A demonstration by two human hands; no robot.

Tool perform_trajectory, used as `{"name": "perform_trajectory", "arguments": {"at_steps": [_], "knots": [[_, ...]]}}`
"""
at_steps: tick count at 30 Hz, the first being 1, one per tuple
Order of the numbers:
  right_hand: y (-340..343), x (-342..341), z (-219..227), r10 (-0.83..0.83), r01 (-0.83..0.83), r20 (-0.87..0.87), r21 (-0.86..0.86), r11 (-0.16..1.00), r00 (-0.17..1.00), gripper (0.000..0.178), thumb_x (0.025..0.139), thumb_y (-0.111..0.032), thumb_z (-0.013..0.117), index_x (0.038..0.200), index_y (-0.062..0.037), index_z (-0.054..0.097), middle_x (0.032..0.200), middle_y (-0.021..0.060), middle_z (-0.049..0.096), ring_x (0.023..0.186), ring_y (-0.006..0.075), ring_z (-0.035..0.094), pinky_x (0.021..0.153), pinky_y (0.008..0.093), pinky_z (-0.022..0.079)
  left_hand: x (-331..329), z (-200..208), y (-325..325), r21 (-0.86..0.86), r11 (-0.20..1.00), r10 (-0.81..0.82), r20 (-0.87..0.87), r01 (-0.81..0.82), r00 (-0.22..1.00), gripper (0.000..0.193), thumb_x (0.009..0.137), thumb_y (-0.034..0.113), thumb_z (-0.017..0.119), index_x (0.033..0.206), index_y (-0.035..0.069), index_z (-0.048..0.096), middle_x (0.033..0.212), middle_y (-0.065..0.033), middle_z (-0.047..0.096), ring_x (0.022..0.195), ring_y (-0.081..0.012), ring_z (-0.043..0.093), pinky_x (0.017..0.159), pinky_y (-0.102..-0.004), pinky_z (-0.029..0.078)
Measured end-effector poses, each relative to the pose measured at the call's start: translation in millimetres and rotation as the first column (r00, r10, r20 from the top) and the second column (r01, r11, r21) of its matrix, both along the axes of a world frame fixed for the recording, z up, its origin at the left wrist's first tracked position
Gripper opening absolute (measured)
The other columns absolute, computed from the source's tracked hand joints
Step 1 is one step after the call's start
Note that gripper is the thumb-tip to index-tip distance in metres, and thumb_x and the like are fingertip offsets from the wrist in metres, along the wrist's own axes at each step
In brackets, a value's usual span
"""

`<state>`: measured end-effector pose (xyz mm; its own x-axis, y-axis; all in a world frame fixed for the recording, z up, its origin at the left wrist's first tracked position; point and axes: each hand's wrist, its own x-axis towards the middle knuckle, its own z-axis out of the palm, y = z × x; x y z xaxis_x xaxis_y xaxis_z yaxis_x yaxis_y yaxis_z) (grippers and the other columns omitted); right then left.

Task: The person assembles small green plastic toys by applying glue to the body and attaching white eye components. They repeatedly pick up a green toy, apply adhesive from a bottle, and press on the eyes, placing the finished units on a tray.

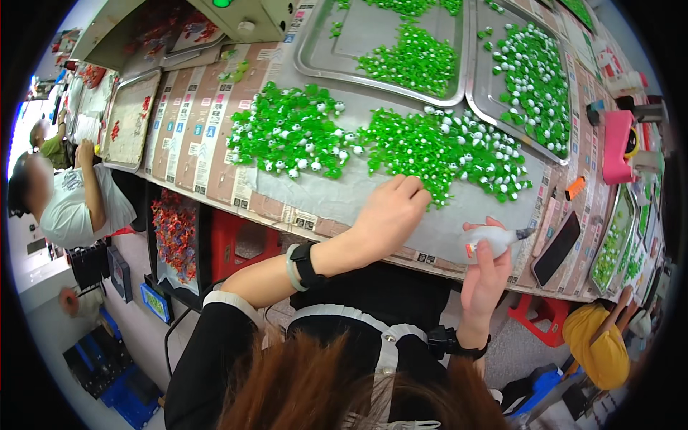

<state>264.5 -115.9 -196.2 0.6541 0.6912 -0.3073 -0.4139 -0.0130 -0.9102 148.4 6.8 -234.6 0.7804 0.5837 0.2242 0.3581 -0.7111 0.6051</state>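
My left hand [390,216] is at the near edge of a pile of small green plastic pieces [405,147]. Its fingers are curled together in a pinch, and whatever is between them is hidden. In my right hand [485,281] is a white squeeze bottle [491,242] with a dark narrow tip, tilted so the tip points right. To the left of the pile lie larger green pieces with white balls [287,132]. More green-and-white pieces [494,154] are heaped on its right. All three groups rest on a pale sheet [287,192] on the table.
Metal trays [344,61] of green pieces stand at the back. A dark phone [557,249], an orange object [575,188] and a pink holder [618,147] are on the right. A machine box [247,32] sits at back left. Other people work at both sides.
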Motion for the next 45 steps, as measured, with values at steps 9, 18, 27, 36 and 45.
{"name": "perform_trajectory", "arguments": {"at_steps": [9,18,27,36,45], "knots": [[-2.4,0.6,-2.4,0.043,-0.045,-0.062,-0.022,0.999,0.997,0.034,0.076,-0.004,0.050,0.107,0.0020,0.038,0.091,0.0132,0.053,0.084,0.0145,0.051,0.072,0.0230,0.039,7.6,11.2,-7.3,-0.056,0.998,0.036,-0.038,-0.038,0.999,0.018,0.064,0.007,0.057,0.080,0.005,0.050,0.078,-0.0076,0.050,0.074,-0.0244,0.050,0.062,-0.0318,0.042],[-5.2,3.7,-3.2,0.029,-0.032,-0.079,-0.033,0.999,0.996,0.035,0.075,-0.006,0.052,0.107,0.0008,0.039,0.093,0.0130,0.053,0.084,0.0134,0.050,0.071,0.0229,0.041,17.3,23.6,-11.0,-0.014,0.993,-0.114,-0.269,0.115,0.956,0.019,0.063,0.005,0.054,0.082,0.002,0.050,0.079,-0.0100,0.048,0.074,-0.0265,0.050,0.063,-0.0320,0.042],[-2.1,4.3,18.1,0.128,-0.126,-0.125,0.026,0.992,0.984,0.046,0.076,-0.003,0.047,0.117,0.0024,0.028,0.088,0.0128,0.050,0.084,0.0208,0.052,0.069,0.0313,0.046,-5.4,32.0,3.9,-0.942,0.290,0.290,0.255,0.169,0.922,0.018,0.076,0.001,0.050,0.094,-0.001,0.052,0.088,-0.0061,0.051,0.076,-0.0151,0.053,0.065,-0.0229,0.044],[-5.9,-6.4,32.5,0.016,-0.028,0.289,0.035,0.999,0.957,0.035,0.062,-0.001,0.062,0.091,-0.0017,0.042,0.088,0.0083,0.046,0.077,0.0128,0.046,0.070,0.0230,0.038,-35.1,33.7,-4.4,-0.710,-0.535,0.548,0.122,0.458,0.828,0.016,0.081,0.009,0.047,0.094,0.001,0.050,0.085,-0.0074,0.054,0.076,-0.0131,0.055,0.066,-0.0204,0.048],[0.8,-13.6,33.6,0.045,-0.046,0.014,0.140,0.989,0.999,0.038,0.068,-0.011,0.059,0.097,0.0015,0.039,0.089,0.0105,0.046,0.077,0.0171,0.049,0.066,0.0274,0.042,-33.7,33.0,-9.3,-0.727,-0.538,0.576,0.052,0.426,0.816,0.015,0.079,0.001,0.047,0.093,0.000,0.050,0.090,-0.0094,0.055,0.085,-0.0192,0.056,0.072,-0.0221,0.048]]}}
